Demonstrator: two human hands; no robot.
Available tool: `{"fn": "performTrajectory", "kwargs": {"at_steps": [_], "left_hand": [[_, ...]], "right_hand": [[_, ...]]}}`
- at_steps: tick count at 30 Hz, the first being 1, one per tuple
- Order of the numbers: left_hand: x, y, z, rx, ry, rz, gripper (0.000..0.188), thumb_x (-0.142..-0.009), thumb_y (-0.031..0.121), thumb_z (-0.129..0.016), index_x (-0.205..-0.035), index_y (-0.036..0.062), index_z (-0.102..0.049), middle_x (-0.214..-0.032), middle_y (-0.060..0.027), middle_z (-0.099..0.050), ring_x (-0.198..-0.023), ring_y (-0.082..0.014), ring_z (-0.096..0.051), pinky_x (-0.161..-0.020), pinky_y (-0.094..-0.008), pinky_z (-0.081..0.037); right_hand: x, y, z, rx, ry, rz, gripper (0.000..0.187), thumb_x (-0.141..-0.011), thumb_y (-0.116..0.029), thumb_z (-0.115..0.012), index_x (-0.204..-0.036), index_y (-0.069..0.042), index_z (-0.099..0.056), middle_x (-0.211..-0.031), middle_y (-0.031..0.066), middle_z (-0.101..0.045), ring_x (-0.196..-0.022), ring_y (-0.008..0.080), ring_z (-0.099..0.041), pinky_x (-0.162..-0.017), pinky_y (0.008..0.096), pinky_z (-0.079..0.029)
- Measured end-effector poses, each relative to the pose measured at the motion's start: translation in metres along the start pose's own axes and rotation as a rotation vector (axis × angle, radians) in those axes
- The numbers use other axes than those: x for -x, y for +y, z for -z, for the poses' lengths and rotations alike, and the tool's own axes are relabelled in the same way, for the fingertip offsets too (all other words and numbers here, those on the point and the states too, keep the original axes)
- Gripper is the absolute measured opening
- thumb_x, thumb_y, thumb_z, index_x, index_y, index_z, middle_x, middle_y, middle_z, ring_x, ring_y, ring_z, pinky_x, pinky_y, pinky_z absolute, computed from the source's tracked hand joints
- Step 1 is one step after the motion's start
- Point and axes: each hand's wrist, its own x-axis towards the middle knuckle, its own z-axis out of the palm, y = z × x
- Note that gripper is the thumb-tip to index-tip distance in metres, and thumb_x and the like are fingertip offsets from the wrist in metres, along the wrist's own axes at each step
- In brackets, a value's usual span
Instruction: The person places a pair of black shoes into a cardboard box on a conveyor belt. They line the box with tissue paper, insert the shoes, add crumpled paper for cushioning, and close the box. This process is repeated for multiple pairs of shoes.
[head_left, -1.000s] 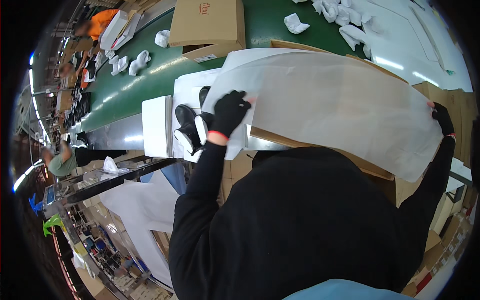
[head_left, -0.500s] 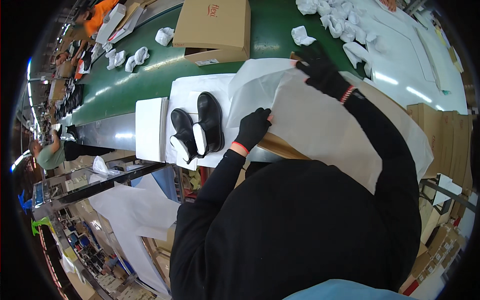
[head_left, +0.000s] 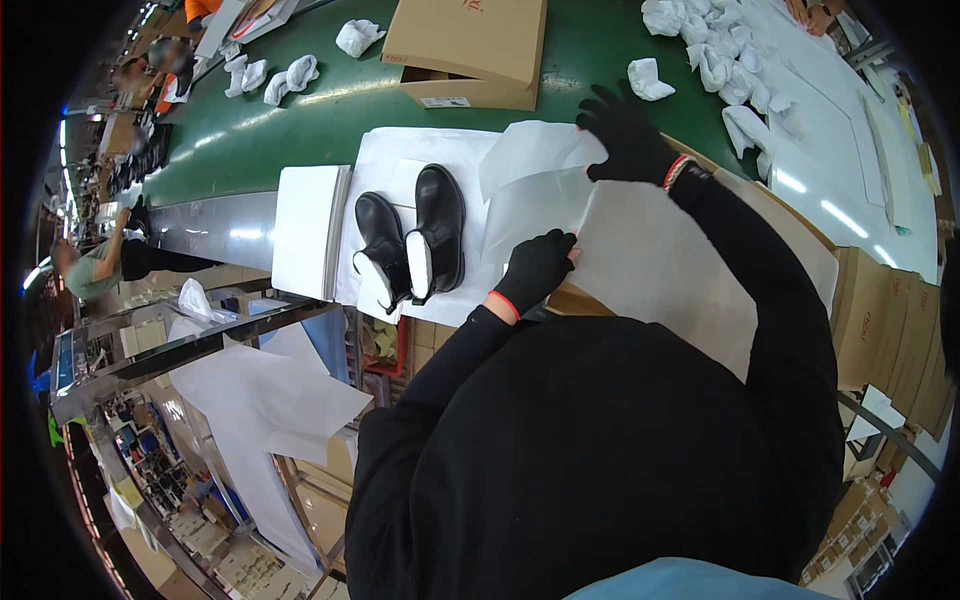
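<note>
My left hand (head_left: 540, 268), in a black glove with fingertips bare, is closed at the near left edge of a sheet of white tissue paper (head_left: 690, 270). The sheet lines an open cardboard box (head_left: 582, 302), whose brown rim shows below that hand. Over the sheet's far left part is my right hand (head_left: 632, 138), also gloved, its fingers spread. A translucent flap of the paper (head_left: 535, 205) sticks out left of the box. Left of my left hand, a pair of black ankle boots (head_left: 438, 225) with white stuffing lies on white paper (head_left: 400, 150).
A stack of white sheets (head_left: 308, 235) lies left of the boots. On the green belt (head_left: 330, 115) stand a closed cardboard shoe box (head_left: 465, 45) and crumpled paper wads (head_left: 720, 60). Upright cartons (head_left: 880, 320) are at the right. Other people work at the far left and far right.
The tissue paper now lies lower in the box, its right end no longer spilling past the rim. My right hand has spread its fingers. The whole view has shifted slightly.
</note>
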Motion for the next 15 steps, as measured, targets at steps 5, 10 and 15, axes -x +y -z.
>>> {"fn": "performTrajectory", "kwargs": {"at_steps": [5, 10, 15], "left_hand": [[-0.008, 0.003, 0.000, -0.009, -0.075, -0.037, 0.027, -0.083, 0.018, -0.061, -0.107, 0.0067, -0.060, -0.087, -0.0114, -0.059, -0.074, -0.0288, -0.062, -0.063, -0.0405, -0.048], [0.000, 0.005, -0.005, 0.034, -0.037, -0.050, 0.025, -0.088, 0.023, -0.058, -0.107, 0.0061, -0.061, -0.086, -0.0101, -0.060, -0.075, -0.0286, -0.062, -0.063, -0.0392, -0.048], [0.005, 0.009, -0.002, 0.033, -0.053, -0.014, 0.028, -0.087, 0.026, -0.060, -0.107, 0.0051, -0.061, -0.086, -0.0099, -0.061, -0.076, -0.0276, -0.063, -0.064, -0.0390, -0.048]], "right_hand": [[-0.005, 0.016, -0.042, -0.047, -0.481, -0.285, 0.035, -0.081, -0.037, -0.064, -0.097, -0.006, -0.065, -0.108, 0.0126, -0.062, -0.115, 0.0326, -0.050, -0.100, 0.0516, -0.034], [-0.003, 0.097, -0.034, -0.316, -0.418, -0.764, 0.042, -0.088, -0.045, -0.057, -0.096, -0.004, -0.064, -0.100, 0.0108, -0.064, -0.095, 0.0312, -0.059, -0.083, 0.0394, -0.045], [0.033, 0.077, -0.014, -0.058, 0.123, -0.522, 0.038, -0.079, -0.045, -0.067, -0.084, -0.008, -0.061, -0.091, 0.0086, -0.062, -0.089, 0.0276, -0.059, -0.080, 0.0416, -0.043]]}}
